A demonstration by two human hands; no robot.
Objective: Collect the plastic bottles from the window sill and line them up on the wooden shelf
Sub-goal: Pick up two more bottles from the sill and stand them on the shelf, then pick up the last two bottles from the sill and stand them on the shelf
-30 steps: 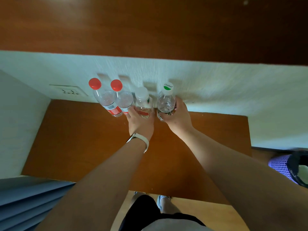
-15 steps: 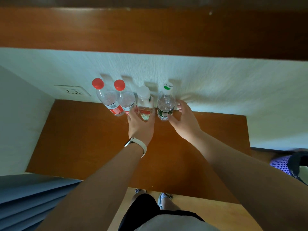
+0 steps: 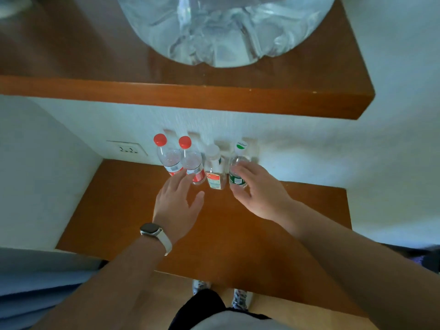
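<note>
four clear plastic bottles (image 3: 215,167) on smooth wooden shelf (image 3: 119,210); left hand (image 3: 176,206), right hand (image 3: 262,194) both spread loose.

White-and-green cap (image 3: 241,146) on the right-end bottle (image 3: 238,170): small green print, blurred, looks like "C'estbon". The labels on all four bottles carry print too blurred to read.

Clear glossy plastic bottles (image 3: 194,163) stand on a smooth polished wooden shelf (image 3: 133,210).
</note>
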